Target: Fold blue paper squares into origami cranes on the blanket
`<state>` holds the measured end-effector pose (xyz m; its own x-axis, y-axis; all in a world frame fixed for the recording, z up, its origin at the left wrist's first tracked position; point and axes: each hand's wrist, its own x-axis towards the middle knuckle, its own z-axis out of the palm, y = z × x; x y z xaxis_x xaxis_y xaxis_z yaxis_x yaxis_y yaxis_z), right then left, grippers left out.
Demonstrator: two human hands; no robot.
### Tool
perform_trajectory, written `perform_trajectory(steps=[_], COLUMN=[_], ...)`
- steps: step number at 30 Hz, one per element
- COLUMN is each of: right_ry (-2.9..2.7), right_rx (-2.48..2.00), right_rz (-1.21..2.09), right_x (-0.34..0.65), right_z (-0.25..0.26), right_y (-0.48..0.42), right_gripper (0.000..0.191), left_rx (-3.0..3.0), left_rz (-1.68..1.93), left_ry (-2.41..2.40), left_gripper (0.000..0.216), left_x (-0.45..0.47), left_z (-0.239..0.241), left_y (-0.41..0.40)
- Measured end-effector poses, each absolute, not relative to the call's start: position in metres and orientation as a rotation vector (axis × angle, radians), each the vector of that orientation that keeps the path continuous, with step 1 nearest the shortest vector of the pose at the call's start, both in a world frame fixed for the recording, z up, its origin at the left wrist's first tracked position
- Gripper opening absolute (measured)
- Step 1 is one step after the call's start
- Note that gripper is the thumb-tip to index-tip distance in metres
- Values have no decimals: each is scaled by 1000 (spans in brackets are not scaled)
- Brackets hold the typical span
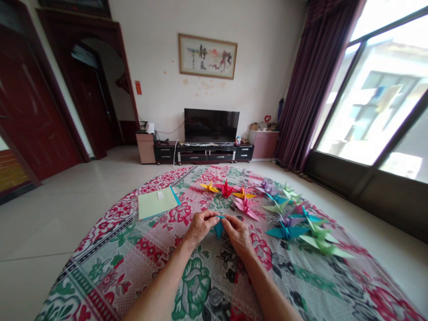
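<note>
Between my two hands is a small folded piece of blue origami paper, its pointed part hanging down toward the cloth. My left hand pinches its upper left edge between thumb and fingers. On the other side my right hand pinches the upper right edge. The fingertips nearly meet and cover part of the folds. To the right of my hands lie several finished paper cranes, among them a pink crane, a red crane, a yellow crane, a blue crane and a light green crane.
A stack of square paper sheets, pale green on top with blue below, lies at the left with a small white item on it. The patterned tablecloth covers a round table. Beyond stand a television and a black cabinet.
</note>
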<state>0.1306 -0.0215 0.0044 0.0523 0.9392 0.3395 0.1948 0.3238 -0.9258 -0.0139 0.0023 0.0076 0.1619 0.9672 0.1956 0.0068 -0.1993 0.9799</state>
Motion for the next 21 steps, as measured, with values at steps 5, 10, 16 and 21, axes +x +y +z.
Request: perform_trajectory(steps=[5, 10, 16, 21], right_ry=[-1454, -1477, -1412, -1364], right_rx=[-1131, -1122, -1159, -1189], right_rz=[738, 716, 811, 843], right_x=[131, 132, 130, 129], right_z=[5, 4, 5, 10], right_y=[-22, -21, -22, -24], right_gripper=[32, 32, 34, 34], left_rx=[1471, 1529, 1584, 1655], left_rz=[1203, 1212, 1245, 1253], left_ry=[983, 1016, 1120, 1185], left_gripper=[32, 29, 26, 25], left_x=[-17, -16, -14, -12], left_z=[8, 13, 14, 14], left_y=[3, 0, -2, -4])
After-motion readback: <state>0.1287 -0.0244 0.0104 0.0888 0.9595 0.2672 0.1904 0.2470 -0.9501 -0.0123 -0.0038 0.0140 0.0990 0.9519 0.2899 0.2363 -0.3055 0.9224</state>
